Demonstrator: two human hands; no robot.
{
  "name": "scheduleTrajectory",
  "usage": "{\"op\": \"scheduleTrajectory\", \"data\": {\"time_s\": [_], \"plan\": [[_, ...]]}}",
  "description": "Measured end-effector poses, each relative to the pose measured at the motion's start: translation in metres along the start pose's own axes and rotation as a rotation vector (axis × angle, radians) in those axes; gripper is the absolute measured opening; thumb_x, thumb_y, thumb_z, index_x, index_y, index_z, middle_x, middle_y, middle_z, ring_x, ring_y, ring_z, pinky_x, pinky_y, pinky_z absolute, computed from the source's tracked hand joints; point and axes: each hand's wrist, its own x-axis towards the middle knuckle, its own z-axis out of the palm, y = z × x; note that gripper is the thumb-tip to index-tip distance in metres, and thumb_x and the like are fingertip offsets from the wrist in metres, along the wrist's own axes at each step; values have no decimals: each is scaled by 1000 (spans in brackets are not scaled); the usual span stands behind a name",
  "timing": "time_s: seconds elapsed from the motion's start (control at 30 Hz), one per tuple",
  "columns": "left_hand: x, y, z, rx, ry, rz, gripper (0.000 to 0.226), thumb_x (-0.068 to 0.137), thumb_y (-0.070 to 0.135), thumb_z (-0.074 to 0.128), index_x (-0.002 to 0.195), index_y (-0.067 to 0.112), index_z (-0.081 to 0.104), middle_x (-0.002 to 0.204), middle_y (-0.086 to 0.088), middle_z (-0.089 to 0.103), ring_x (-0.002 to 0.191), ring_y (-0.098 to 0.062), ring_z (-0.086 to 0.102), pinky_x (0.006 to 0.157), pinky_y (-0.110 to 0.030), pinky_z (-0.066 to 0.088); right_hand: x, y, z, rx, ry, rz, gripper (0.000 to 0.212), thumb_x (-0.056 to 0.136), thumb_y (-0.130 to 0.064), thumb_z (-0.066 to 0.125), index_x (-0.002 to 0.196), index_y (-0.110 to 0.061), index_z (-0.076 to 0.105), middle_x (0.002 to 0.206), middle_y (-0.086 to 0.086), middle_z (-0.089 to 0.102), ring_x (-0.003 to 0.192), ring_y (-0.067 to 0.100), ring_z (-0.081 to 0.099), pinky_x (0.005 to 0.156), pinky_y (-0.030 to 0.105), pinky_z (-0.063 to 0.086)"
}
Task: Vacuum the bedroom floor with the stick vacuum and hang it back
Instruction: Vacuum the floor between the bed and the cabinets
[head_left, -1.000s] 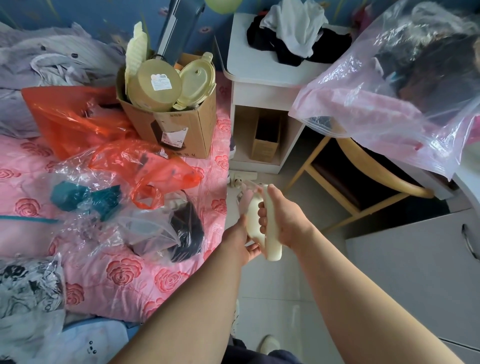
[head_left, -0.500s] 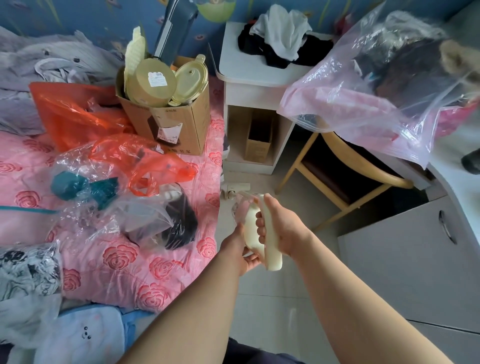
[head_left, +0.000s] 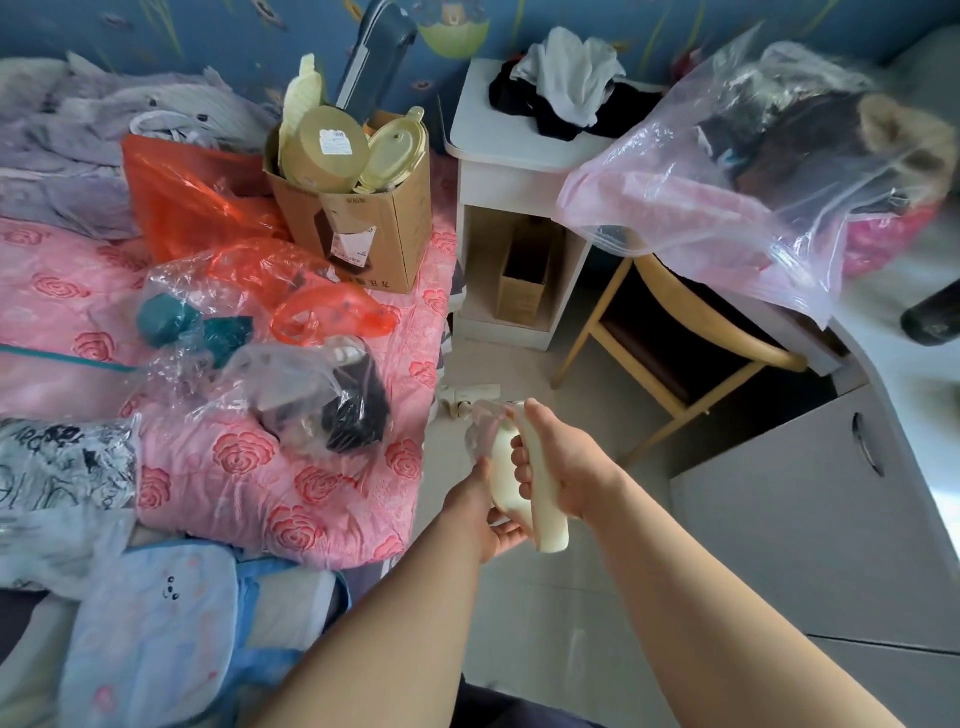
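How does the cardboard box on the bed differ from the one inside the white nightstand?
The box on the bed looks larger and is crammed with pale yellow containers sticking out. The box in the nightstand is narrower, and nothing rises above its rim. The bed box carries printed labels, while the nightstand box looks plain. Both are brown cardboard, open at the top.

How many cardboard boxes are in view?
2. One cardboard box sits on the pink bedspread, holding yellow containers; a smaller box stands in the white nightstand's open shelf. Others may be hidden.
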Motion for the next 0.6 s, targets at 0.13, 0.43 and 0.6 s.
{"op": "scheduleTrajectory", "data": {"time_s": [0.13,0.43,0.6], "plan": [[-9,-30,-4,-42,3,14,37,98,44,54,99,8,62,88,-17,66,78,-29,65,77,-48,56,-16,19,-11,-35,-21,-8,39,97,-41,51,74,-9,51,58,4,43,47,17,36,50,25,32],[-32,-92,-17,-92,-8,26,35,97,42,55,97,8,62,89,-16,66,81,-29,64,83,-50,54,-53,66,-33,-98,-63,-15,36,92,-43,56,78,-10,50,59,3,41,47,17,36,50,26,30],[-41,-119,-21,-105,-13,29,31,97,37,55,86,8,61,52,-12,67,77,-28,63,93,-51,52,-69,82,-43,-140,-81,-33,36,95,-41,53,79,-9,50,58,3,42,46,16,36,49,25,31]]}}
